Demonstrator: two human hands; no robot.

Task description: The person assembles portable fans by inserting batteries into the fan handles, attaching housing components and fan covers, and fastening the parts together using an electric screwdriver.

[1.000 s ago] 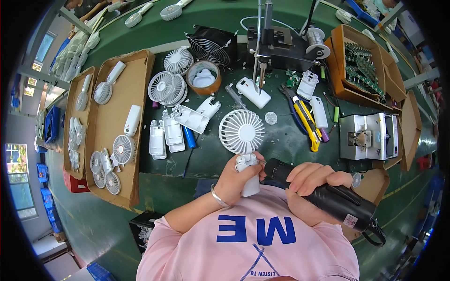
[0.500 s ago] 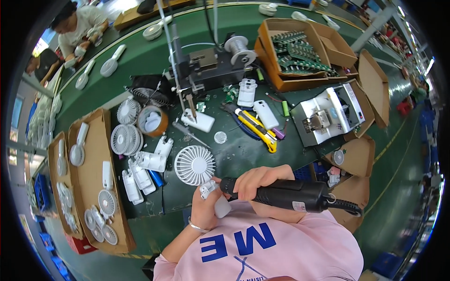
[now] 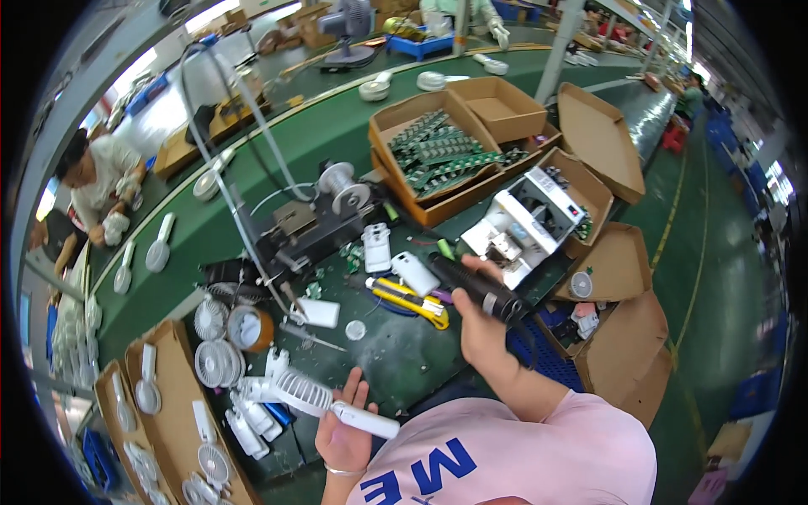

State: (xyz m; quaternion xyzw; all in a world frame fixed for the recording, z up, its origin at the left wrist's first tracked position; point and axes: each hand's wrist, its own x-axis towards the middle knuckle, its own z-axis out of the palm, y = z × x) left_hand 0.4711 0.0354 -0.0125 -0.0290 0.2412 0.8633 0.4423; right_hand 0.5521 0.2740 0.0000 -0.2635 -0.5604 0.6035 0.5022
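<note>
A white handheld fan [image 3: 366, 418] lies tilted across my left hand [image 3: 343, 433], its round grille pointing left and its handle toward my shirt. Some fingers of this hand are stretched out beyond the handle. At the right, my right hand [image 3: 484, 328] is wrapped round a black electric screwdriver [image 3: 488, 296], over the table near a white machine [image 3: 528, 220]. The screwdriver's far end is beside a green battery cell. Between the hands, a yellow utility knife [image 3: 410, 301] and a thin screwdriver [image 3: 316, 335] lie on the green table.
White fan housings [image 3: 250, 421] and round grilles [image 3: 220, 364] lie left, beside a tape roll [image 3: 252, 326] and cardboard trays [image 3: 172, 370] of fans. A soldering stand [image 3: 303, 227] is behind. Boxes of circuit boards [image 3: 438, 147] stand at the far right. Two people sit at the far left.
My right hand has carried the electric screwdriver away from the fan, forward and right. The left hand has moved left and turned the fan on its side. The view has shifted.
</note>
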